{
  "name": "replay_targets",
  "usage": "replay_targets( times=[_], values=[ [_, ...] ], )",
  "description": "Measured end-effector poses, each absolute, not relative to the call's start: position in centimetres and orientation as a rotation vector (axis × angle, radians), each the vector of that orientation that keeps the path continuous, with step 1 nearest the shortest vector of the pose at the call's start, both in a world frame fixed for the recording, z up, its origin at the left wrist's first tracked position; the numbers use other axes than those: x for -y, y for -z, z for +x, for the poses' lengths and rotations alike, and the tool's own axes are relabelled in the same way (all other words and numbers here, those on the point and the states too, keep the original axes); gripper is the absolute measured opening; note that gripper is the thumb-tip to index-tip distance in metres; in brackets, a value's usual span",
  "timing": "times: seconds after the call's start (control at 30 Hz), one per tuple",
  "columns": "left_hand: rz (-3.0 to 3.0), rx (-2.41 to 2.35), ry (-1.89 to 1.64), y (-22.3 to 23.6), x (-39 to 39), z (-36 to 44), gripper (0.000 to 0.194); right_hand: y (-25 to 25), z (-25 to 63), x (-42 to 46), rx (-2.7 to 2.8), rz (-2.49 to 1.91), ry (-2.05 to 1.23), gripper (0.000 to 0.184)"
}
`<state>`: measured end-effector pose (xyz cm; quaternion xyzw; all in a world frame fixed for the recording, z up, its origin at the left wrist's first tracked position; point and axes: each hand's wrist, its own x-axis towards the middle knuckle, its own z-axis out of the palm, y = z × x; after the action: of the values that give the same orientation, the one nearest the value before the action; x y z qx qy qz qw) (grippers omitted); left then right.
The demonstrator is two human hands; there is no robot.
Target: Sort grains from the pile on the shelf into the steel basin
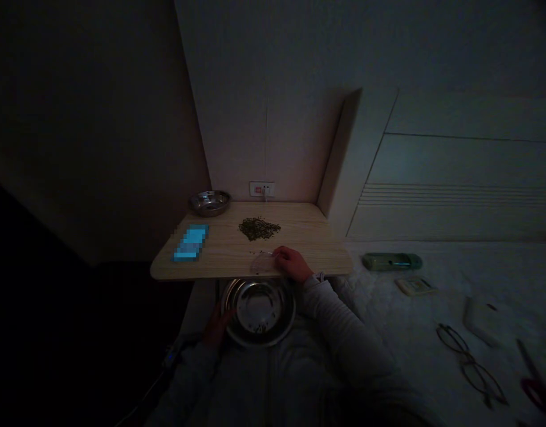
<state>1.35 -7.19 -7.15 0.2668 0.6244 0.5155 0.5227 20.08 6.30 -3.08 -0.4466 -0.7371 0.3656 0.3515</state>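
Observation:
The room is dim. My left hand [217, 326] grips the rim of a steel bowl [259, 311] held just below the front edge of a small wooden table [224, 249]; a few dark bits lie in the bowl. My right hand [292, 263] rests on the table's front edge, fingers curled on a small clear plastic piece [263, 261] right above the bowl. A pile of small dark seeds or leaves [259, 228] lies in the middle of the table, behind my right hand.
A second steel bowl [209, 202] stands at the table's back left, a lit phone [191, 242] at its left. A wall socket [262, 189] sits behind. On the bed to the right lie a green case [391, 261], glasses [471, 365], a white box [484, 320].

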Motion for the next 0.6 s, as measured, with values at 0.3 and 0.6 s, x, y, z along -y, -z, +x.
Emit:
replay_targets(
  times=[0.3,0.6],
  values=[
    [0.649,-1.494,-1.245,8.6,6.8,0.7,0.05,2.9,20.1,-6.3,1.936,-1.18,-0.955,0.021],
    [0.627,-1.431,-1.248,7.9,7.1,1.1,0.047,3.0,20.2,-6.3,1.913,-1.144,-0.98,0.019]
  ],
)
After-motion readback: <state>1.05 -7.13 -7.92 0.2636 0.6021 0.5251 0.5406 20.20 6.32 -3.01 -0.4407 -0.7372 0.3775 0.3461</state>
